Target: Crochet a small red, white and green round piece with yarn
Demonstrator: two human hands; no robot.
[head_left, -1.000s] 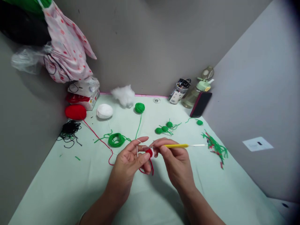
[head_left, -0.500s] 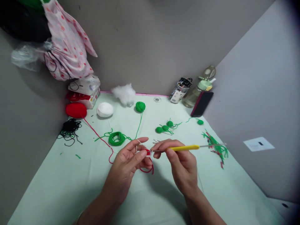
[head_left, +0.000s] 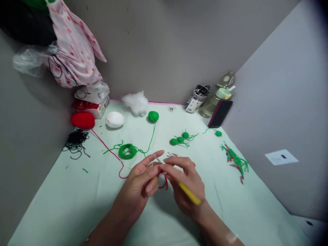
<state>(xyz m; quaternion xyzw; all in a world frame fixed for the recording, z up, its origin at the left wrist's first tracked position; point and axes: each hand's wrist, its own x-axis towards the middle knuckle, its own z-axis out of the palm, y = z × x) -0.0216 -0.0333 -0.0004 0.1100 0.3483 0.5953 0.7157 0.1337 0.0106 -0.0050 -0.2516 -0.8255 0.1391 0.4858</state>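
My left hand [head_left: 142,181] pinches a small red and white crochet piece [head_left: 162,171], largely covered by fingers. White yarn [head_left: 154,157] runs over its raised index finger. In my right hand [head_left: 188,181] is a crochet hook with a yellow handle [head_left: 189,193]; the handle slants down toward the wrist and the hook's tip is hidden at the piece. Both hands meet there, fingertips close together. A red yarn tail [head_left: 164,184] hangs below. Behind the right fingers lie scissors [head_left: 173,154], partly covered.
A red yarn ball [head_left: 83,120], white yarn ball [head_left: 115,120], green yarn ball [head_left: 153,117] and green coil [head_left: 127,151] lie beyond my hands. Stuffing [head_left: 137,103] sits at the back. Small green balls [head_left: 180,139], yarn scraps [head_left: 235,160], a phone [head_left: 220,113] and bottle [head_left: 210,106] stand rightward.
My right hand has turned and moved left and closer to the left hand. The yellow handle has swung from pointing right to pointing down toward me. More of the scissors shows.
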